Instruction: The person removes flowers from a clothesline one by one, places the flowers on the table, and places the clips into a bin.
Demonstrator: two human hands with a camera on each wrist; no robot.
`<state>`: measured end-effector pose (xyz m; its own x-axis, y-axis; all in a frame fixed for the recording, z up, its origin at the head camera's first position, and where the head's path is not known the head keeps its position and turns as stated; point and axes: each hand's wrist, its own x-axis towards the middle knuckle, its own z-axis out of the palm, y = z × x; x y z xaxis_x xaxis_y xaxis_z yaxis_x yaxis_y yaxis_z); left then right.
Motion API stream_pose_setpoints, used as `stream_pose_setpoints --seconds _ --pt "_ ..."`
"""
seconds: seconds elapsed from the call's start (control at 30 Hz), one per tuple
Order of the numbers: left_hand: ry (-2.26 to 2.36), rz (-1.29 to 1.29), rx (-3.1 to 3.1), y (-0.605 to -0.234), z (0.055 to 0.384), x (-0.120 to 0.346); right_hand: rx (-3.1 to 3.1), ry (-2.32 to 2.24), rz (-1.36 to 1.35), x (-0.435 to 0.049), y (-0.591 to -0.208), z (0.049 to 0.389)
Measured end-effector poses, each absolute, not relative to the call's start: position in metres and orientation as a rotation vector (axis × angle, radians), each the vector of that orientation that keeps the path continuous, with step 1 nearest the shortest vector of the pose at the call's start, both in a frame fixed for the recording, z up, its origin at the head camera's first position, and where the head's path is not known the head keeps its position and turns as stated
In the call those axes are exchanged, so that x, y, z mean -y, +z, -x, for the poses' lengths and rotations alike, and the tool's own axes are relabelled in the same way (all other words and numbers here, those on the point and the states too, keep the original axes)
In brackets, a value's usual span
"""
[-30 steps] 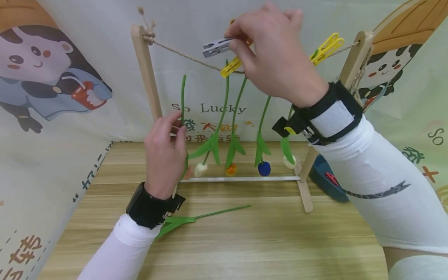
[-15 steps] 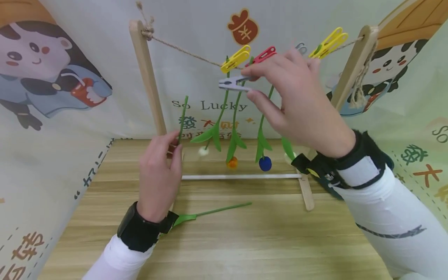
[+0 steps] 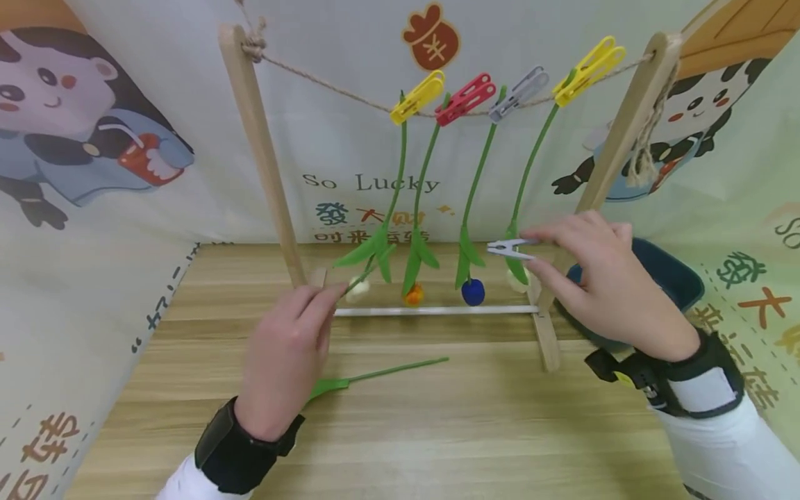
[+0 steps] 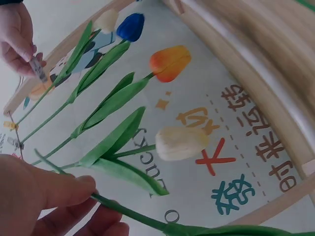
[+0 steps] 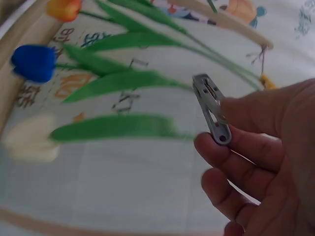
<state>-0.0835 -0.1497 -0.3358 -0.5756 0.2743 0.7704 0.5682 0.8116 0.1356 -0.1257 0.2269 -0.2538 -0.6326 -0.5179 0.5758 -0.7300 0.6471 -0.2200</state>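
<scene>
My left hand (image 3: 284,354) pinches the green stem (image 4: 130,213) of an artificial tulip between thumb and fingers; its bloom is out of sight. To the right, my right hand (image 3: 606,285) pinches a grey clothespin (image 3: 509,248) by its handles, in front of the rightmost hanging tulip's leaves. Several tulips hang upside down from a rope (image 3: 331,87), clipped by a yellow clothespin (image 3: 417,97), a red clothespin (image 3: 465,99), another grey clothespin (image 3: 519,94) and a second yellow clothespin (image 3: 589,71). Blooms include orange (image 3: 413,294) and blue (image 3: 473,292).
Wooden posts (image 3: 262,153) hold the rope, with a white rod (image 3: 437,311) low between them. Another green stem (image 3: 400,370) lies on the wooden table (image 3: 475,430), partly behind my left hand. A dark blue basin (image 3: 669,271) stands behind my right hand.
My right hand has come down and right from the rope, carrying the grey clothespin. My left hand has lowered, and its stem now tilts to the right.
</scene>
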Motion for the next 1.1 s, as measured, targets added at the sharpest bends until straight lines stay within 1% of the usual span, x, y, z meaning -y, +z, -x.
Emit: stream_pose_setpoints --seconds 0.3,0.4,0.53,0.77,0.9,1.1 --pt "-0.178 0.774 2.315 -0.368 0.072 0.147 2.633 0.523 -0.864 -0.314 -0.297 0.121" --pt "-0.09 0.794 2.367 -0.379 0.069 0.144 2.731 0.453 -0.755 -0.34 -0.307 0.122" --pt "-0.016 0.831 2.439 -0.392 0.066 0.139 2.856 0.373 -0.564 -0.365 -0.32 0.134" --pt "0.06 0.877 2.476 -0.414 0.068 0.126 3.012 0.391 -0.305 -0.381 -0.342 0.164" --pt "0.078 0.915 2.516 -0.425 0.07 0.121 3.048 0.414 -0.237 -0.383 -0.355 0.175" --pt "0.099 0.936 2.559 -0.437 0.072 0.116 3.117 0.416 -0.148 -0.382 -0.369 0.182"
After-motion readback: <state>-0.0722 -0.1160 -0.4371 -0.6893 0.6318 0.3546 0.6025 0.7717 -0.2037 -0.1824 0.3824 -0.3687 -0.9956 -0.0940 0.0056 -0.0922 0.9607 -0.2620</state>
